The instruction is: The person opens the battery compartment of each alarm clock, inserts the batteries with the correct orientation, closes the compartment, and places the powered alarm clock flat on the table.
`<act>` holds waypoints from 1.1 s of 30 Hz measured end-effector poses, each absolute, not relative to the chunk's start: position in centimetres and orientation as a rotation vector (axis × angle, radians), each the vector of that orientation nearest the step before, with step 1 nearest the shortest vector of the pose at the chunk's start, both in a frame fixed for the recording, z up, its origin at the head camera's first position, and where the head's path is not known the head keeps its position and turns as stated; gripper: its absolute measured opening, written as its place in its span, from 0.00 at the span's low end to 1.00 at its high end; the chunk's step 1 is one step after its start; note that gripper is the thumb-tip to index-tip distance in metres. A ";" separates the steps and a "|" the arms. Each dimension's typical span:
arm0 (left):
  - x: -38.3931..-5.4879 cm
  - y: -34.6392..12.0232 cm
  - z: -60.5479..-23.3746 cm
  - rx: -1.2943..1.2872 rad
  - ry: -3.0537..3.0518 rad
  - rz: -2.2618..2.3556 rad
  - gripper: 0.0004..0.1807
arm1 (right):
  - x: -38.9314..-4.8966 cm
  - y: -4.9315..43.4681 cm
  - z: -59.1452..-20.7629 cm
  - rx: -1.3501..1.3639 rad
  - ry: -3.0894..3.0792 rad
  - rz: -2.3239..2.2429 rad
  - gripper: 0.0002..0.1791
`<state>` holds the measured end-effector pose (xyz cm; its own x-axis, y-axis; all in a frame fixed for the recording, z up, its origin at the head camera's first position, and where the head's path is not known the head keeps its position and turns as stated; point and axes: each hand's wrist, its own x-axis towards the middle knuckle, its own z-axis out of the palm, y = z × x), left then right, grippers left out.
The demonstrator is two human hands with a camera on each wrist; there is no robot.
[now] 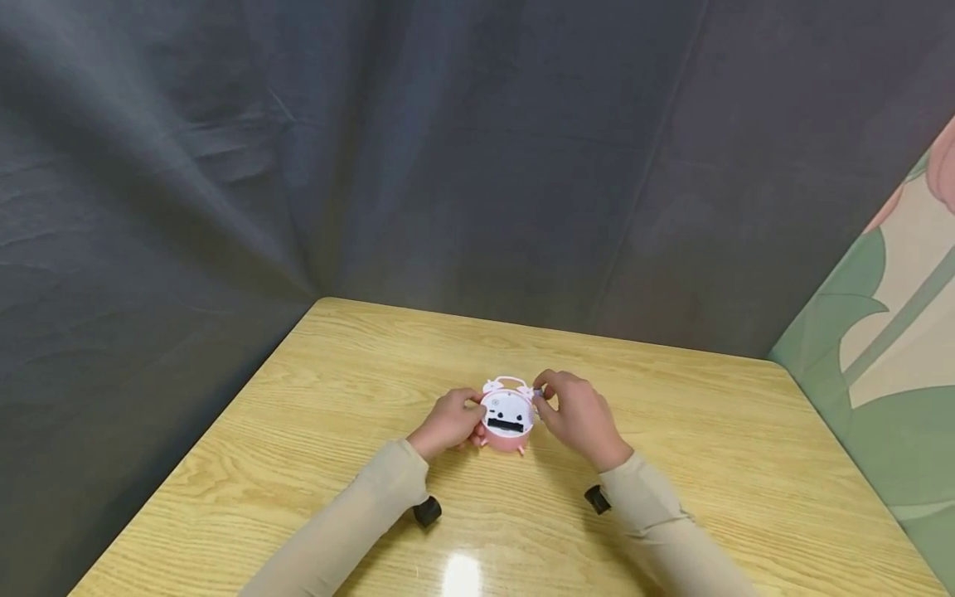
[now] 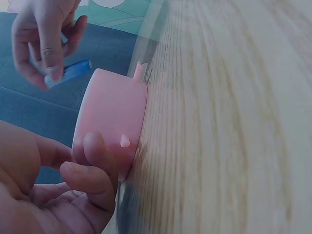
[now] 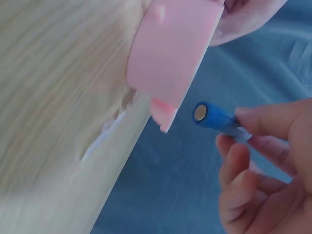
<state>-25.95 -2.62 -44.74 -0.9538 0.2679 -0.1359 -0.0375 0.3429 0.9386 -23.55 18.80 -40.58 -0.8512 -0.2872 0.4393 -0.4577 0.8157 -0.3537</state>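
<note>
A pink twin-bell alarm clock (image 1: 507,405) lies on the table with its white back facing up. Across the lower part of that back runs a dark battery slot (image 1: 505,425). My left hand (image 1: 451,419) grips the clock's left side, fingers curled against the pink casing (image 2: 112,105). Beside the clock's upper right edge, my right hand (image 1: 578,414) pinches a blue cylindrical battery (image 3: 214,116) between thumb and fingers. In the right wrist view the battery's flat metal end points toward the clock, with a small gap between them.
The wooden table (image 1: 358,365) reaches back to a dark grey curtain (image 1: 477,166). On the right stands a panel with a leaf and flower pattern (image 1: 895,356). Small black devices sit at the left wrist (image 1: 427,512) and the right wrist (image 1: 598,499).
</note>
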 end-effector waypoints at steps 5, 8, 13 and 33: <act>-25.9 -2.6 -44.5 0.211 2.351 1.627 0.19 | -23.2 17.4 -40.5 0.678 -2.628 0.694 0.07; -25.7 -2.7 -44.4 0.223 2.354 1.620 0.19 | -23.1 16.7 -40.8 0.750 -2.619 0.678 0.07; -25.7 -2.7 -44.3 0.255 2.354 1.625 0.17 | -23.1 15.9 -41.5 0.865 -2.572 0.591 0.07; -25.7 -2.7 -44.7 0.238 2.306 1.656 0.17 | -22.9 14.8 -43.1 1.036 -2.519 0.203 0.08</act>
